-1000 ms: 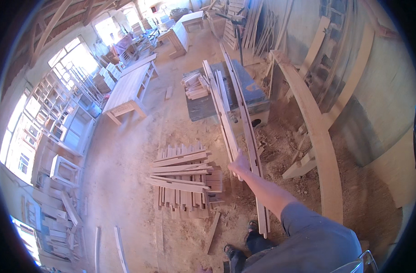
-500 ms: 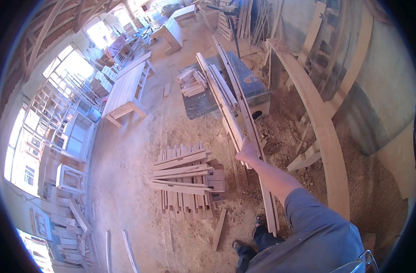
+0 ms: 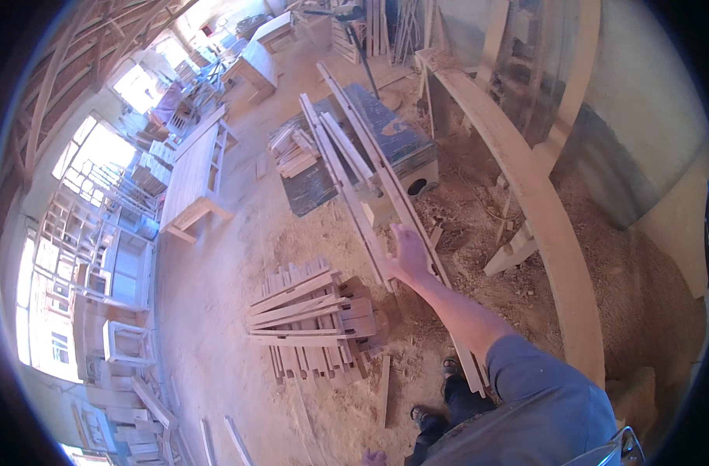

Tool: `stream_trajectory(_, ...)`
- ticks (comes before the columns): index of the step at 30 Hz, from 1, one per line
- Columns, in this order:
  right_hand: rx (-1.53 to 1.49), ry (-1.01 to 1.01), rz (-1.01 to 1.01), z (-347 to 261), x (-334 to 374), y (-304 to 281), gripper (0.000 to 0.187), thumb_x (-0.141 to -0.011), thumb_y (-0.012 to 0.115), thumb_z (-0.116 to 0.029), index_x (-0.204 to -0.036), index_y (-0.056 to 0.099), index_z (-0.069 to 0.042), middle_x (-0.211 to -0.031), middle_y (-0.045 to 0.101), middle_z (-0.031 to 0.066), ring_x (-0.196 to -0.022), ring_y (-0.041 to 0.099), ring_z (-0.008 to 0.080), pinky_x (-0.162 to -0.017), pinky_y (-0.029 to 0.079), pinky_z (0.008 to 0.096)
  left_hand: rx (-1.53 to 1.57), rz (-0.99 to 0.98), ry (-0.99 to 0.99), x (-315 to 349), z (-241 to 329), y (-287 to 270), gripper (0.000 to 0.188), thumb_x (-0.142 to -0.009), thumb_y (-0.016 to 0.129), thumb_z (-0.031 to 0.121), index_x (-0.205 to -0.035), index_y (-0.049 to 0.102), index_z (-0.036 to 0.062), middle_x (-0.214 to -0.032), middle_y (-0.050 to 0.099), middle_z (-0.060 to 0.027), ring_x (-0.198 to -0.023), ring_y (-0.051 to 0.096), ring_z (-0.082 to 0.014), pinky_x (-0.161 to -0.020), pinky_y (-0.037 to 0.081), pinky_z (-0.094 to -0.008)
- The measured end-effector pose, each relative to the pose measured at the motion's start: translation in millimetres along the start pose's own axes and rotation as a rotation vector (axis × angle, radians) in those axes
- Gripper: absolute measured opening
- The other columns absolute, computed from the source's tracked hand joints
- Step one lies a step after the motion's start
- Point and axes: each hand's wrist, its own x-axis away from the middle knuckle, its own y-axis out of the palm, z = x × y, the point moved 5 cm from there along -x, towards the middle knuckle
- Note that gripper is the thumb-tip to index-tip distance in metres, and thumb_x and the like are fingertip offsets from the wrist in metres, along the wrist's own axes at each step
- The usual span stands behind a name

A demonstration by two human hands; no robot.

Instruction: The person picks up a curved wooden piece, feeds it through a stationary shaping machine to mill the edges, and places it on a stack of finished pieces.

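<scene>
Two long wooden strips lie side by side across a dark-topped machine table, running toward me. My right hand reaches over the near end of the shorter, left strip, its fingers apart and its thumb side at that strip's edge. The longer strip passes beside the fingers and runs down to near my feet. Whether the hand touches either strip is unclear. Only a bit of my left hand shows at the lower edge; its fingers cannot be made out. Shorter wood pieces lie stacked on the machine table.
A pile of cut wooden pieces sits on the dusty floor to the left. A long curved-looking board stands at the right, above heaped shavings. Farther left are a wooden bench and frames by the windows.
The view has shifted. My right hand's fingers have spread from their closed grip at the shorter strip's end. That strip now sits farther from the longer one. My left hand has appeared below.
</scene>
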Motion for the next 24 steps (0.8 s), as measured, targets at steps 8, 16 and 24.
stream_trajectory(8, -0.12, 0.668, -0.558, 25.0, 99.5, -77.9, 0.095, -0.07, 0.075, -0.02, -0.15, 0.025, -0.004, -0.139, 0.048, 0.0268, -0.126, 0.051, 0.0415, -0.103, 0.045, 0.0479, -0.21, -0.222, 0.172, -93.6, 7.3, 21.8, 0.038, -0.087, 0.061, 0.029, -0.103, 0.067, -0.0056, -0.069, 0.065, -0.0117, -0.063, 0.061, -0.0267, -0.059, 0.051, -0.0409)
stream_trajectory(16, -0.27, 0.664, -0.452, 50.5, 250.3, -121.1, 0.097, -0.059, 0.081, -0.015, -0.145, 0.035, -0.004, -0.124, 0.061, 0.0281, -0.115, 0.06, 0.0412, -0.098, 0.049, 0.0441, -0.187, -0.371, 0.669, -95.2, 234.9, 30.4, 0.053, -0.086, 0.068, 0.026, -0.127, 0.054, -0.0049, -0.098, 0.071, -0.0228, -0.096, 0.07, -0.0329, -0.083, 0.053, -0.043)
stream_trajectory(24, -0.857, 1.104, -0.514, -37.4, 554.4, -281.0, 0.083, -0.058, 0.082, -0.008, -0.134, 0.051, -0.001, -0.111, 0.062, 0.0055, -0.108, 0.058, 0.0168, -0.098, 0.045, 0.0304, 0.742, -0.959, 0.368, -59.3, 365.5, 98.7, 0.037, -0.101, 0.056, 0.033, -0.127, 0.06, 0.0061, -0.102, 0.067, -0.0039, -0.087, 0.062, -0.014, -0.08, 0.051, -0.0308)
